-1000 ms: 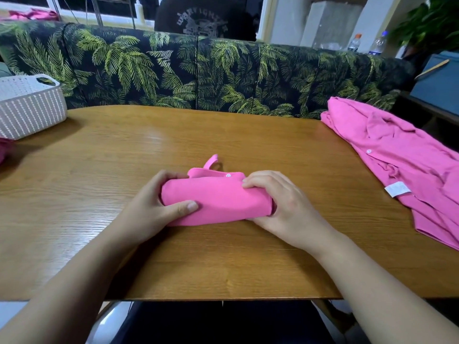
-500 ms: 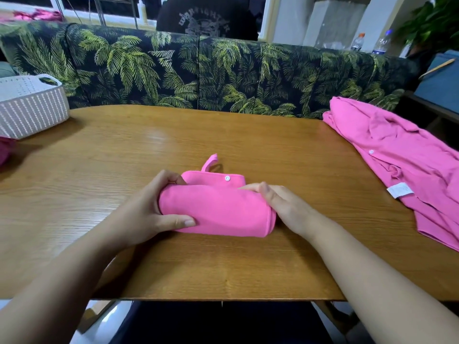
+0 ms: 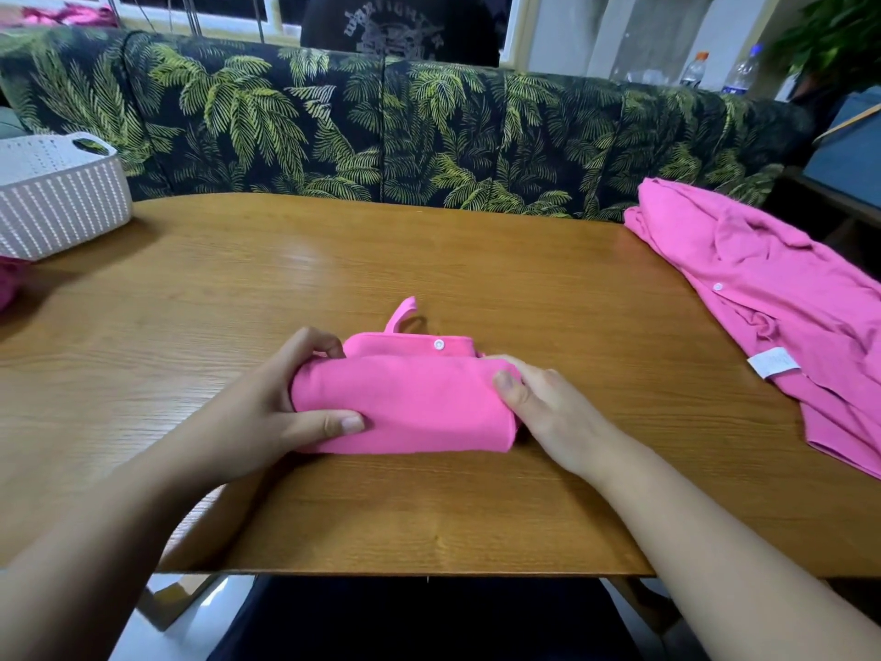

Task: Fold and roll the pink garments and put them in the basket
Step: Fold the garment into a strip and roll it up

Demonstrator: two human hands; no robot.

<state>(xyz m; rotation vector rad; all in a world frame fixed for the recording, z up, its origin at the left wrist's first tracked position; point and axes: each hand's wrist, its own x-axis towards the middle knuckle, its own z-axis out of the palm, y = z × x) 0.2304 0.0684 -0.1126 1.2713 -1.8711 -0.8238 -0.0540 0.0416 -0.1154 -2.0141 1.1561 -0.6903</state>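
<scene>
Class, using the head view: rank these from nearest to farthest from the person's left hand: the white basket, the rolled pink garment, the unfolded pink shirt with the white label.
1. Rolled pink garment, gripped by the left hand at table centre.
2. White basket, far left edge of the table.
3. Unfolded pink shirt, right end of the table, past the right hand.

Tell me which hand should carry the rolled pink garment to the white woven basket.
Left hand, probably: it already grips the rolled pink garment, and the white woven basket stands at the table's far-left edge. The right hand sits on the farther side.
</scene>
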